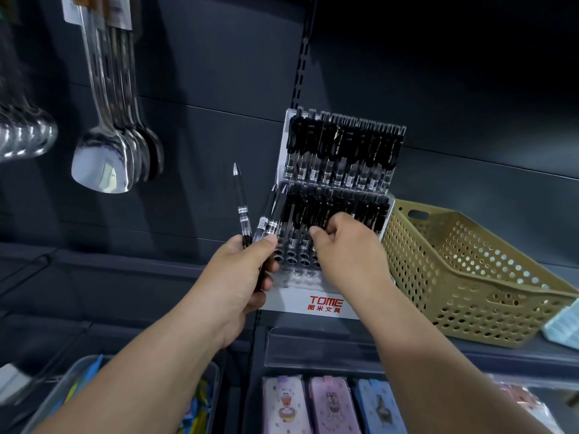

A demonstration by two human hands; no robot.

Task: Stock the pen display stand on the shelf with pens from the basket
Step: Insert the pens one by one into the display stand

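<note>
Stand point(313, 303) sitting on shelf point(141, 270), basket point(470, 277) just beside it on the right. Left hand point(241, 270) gripping three pens point(242, 214), fanned, tips up, at stand's left edge. Right hand point(347, 242) pinching one pen point(319, 214) in stand's middle row.

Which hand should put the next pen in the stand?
Probably the right hand: it is at the display stand, just above the empty holes. The left hand is busy gripping three spare pens beside it.
</note>
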